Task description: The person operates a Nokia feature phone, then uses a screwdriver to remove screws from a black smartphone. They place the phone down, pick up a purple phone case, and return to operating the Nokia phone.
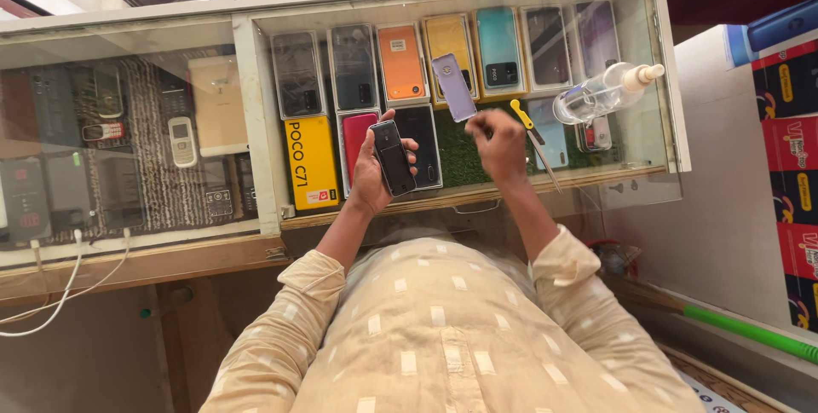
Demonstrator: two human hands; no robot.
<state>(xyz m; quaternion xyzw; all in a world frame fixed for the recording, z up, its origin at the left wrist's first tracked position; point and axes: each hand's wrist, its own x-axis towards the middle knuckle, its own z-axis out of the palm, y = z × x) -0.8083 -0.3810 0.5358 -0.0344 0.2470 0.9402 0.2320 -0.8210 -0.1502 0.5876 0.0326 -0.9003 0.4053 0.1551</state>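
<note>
The person's two hands are raised over the near edge of a glass counter (pixel 256 106). The left hand (pixel 373 167) grips one small black phone (pixel 393 157), fingers wrapped round its edges, screen side up, just above the counter's near edge. The right hand (pixel 498 144) is closed, fingertips pinched together; whether they hold anything is too small to tell.

On the glass top, just beyond the right hand, lie one lilac phone (pixel 453 86), tilted, and one screwdriver with a yellow handle (pixel 532 133), its tip pointing to the near edge. Towards the far right corner one clear spray bottle (pixel 607 92) lies on its side.

Under the glass, a far row of seven phone boxes (pixel 400 62) runs along the back edge. Nearer sit one yellow box (pixel 310 163), a red phone and a dark one, both partly covered by the left hand. The left compartment holds several small keypad phones (pixel 181 140), but reflections blur them, so their count is uncertain. Two white cables (pixel 60 294) hang off the near left edge, cut off by the picture.
</note>
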